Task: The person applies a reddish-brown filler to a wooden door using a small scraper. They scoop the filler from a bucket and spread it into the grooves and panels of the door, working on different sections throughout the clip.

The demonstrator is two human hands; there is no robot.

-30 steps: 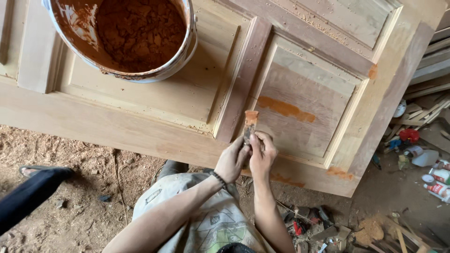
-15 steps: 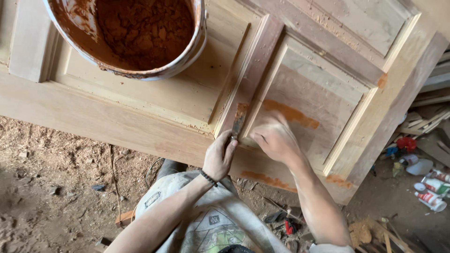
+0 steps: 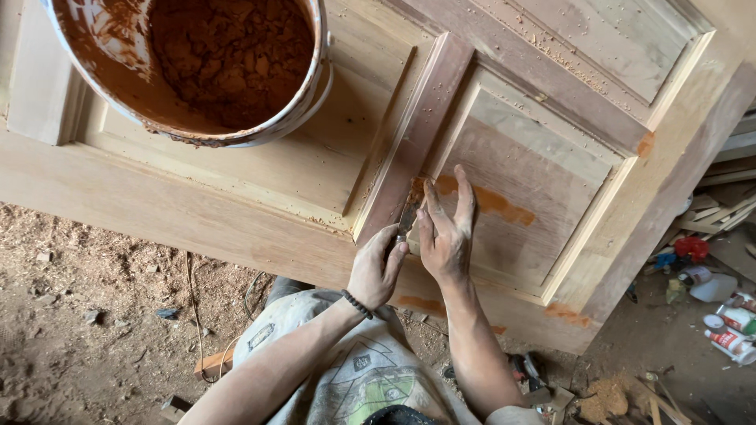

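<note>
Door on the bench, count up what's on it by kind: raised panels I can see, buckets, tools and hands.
Raised panels: 3 (left, middle, upper right)
Bucket of reddish-brown filler: 1
Putty knife: 1
Hands: 2 (left hand, right hand)
Total: 7

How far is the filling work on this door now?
Done: orange-brown filler patches on the right panel and along the door's lower rail. In hand: the left hand holds a putty knife at the panel's moulding; the right hand presses beside it. Left: the left panel looks bare; the bucket holds plenty of filler.
</note>
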